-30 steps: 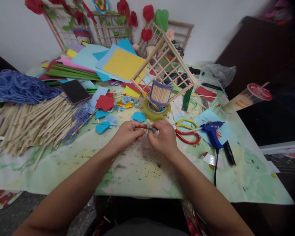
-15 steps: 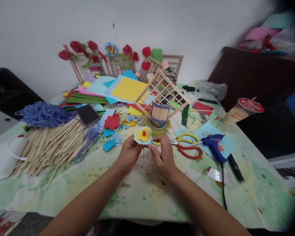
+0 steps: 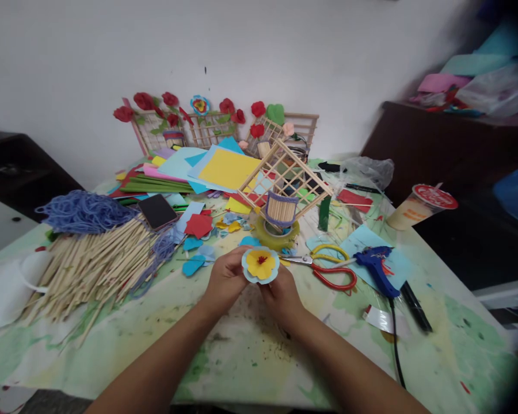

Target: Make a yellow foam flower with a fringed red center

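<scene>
A paper flower (image 3: pixel 261 265) with pale blue outer petals, a yellow inner layer and a red centre faces up toward me. My left hand (image 3: pixel 227 279) is closed on it from the left, with the fingertips partly behind the petals. My right hand (image 3: pixel 282 296) is closed at its lower right side, the fingers mostly hidden under the flower. The stem does not show from this angle. Just beyond my right hand lie scissors (image 3: pixel 334 276) with one red and one yellow handle. Blue paper petals (image 3: pixel 194 265) lie left of my left hand.
Bamboo sticks (image 3: pixel 90 261), purple yarn (image 3: pixel 86 211) and a phone (image 3: pixel 157 211) lie at left. A stick lattice (image 3: pixel 285 178) stands behind the hands. At right are a blue glue gun (image 3: pixel 377 270) with a cord, a black marker (image 3: pixel 415 307) and a drink cup (image 3: pixel 423 206).
The flower has tipped toward me, so its face shows more fully and its stem is out of sight. My right hand has moved in under the petals. The view has shifted slightly.
</scene>
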